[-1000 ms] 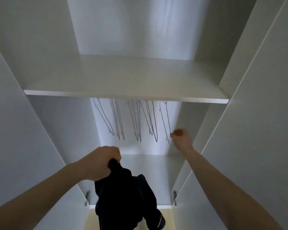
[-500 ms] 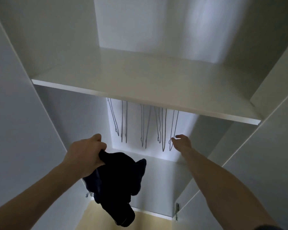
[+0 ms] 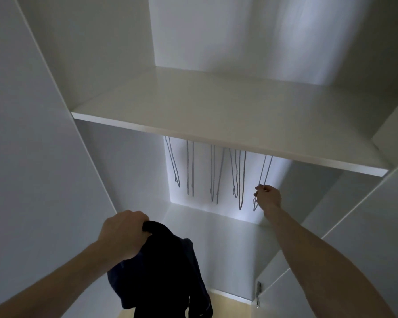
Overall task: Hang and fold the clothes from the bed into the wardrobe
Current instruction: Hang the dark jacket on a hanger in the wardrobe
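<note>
I stand facing into an open white wardrobe (image 3: 129,180). My left hand (image 3: 122,235) grips a dark navy garment (image 3: 161,271) by a bunched part, and the rest of it hangs down in front of the wardrobe. Under the shelf (image 3: 216,115) hang several thin wire hangers (image 3: 214,173) in a row. My right hand (image 3: 268,197) reaches inside and pinches the lower end of the rightmost hanger (image 3: 264,171). The rail that carries the hangers is hidden behind the shelf.
The wardrobe's doors stand open at the left (image 3: 21,157) and right (image 3: 365,249), with a hinge (image 3: 259,292) low on the right side. A pale wood floor (image 3: 228,306) shows at the bottom. The upper compartment lies above the shelf.
My right hand has closed its fingers on the rightmost hanger, which now hangs a little apart from the others. My left hand still holds the dark garment. My view has tilted slightly.
</note>
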`<act>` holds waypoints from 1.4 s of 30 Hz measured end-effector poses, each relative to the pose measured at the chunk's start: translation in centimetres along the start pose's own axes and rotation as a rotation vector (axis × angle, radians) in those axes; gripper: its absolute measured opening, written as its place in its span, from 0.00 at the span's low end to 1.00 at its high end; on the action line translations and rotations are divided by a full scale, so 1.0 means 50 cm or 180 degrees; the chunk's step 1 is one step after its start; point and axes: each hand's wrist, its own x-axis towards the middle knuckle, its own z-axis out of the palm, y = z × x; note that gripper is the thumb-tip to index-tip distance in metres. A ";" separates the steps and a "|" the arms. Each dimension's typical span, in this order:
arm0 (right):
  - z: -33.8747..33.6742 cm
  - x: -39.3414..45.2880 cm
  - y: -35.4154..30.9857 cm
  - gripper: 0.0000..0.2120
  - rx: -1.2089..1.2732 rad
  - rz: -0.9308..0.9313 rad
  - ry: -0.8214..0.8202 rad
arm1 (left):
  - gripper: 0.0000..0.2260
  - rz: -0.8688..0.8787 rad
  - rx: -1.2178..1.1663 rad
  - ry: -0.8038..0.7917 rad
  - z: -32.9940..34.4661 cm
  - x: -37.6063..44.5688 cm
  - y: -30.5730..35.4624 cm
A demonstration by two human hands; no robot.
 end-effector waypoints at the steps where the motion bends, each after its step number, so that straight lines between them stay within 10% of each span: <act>1: -0.005 -0.008 -0.004 0.12 0.0148 -0.0020 0.0094 | 0.09 0.0034 -0.0059 -0.0026 0.002 -0.005 -0.006; 15: -0.138 -0.305 0.082 0.11 -0.0106 -0.0101 0.0577 | 0.04 0.0696 -0.2582 -0.0248 0.016 -0.159 -0.087; 19: -0.147 -0.472 0.142 0.10 -0.0120 -0.0233 0.0734 | 0.07 0.0518 -0.2453 0.0428 0.037 -0.182 -0.132; 42: -0.280 -1.029 0.171 0.15 -0.1142 -0.1211 -0.0474 | 0.18 0.0951 -0.2592 -0.0273 0.047 -0.211 -0.254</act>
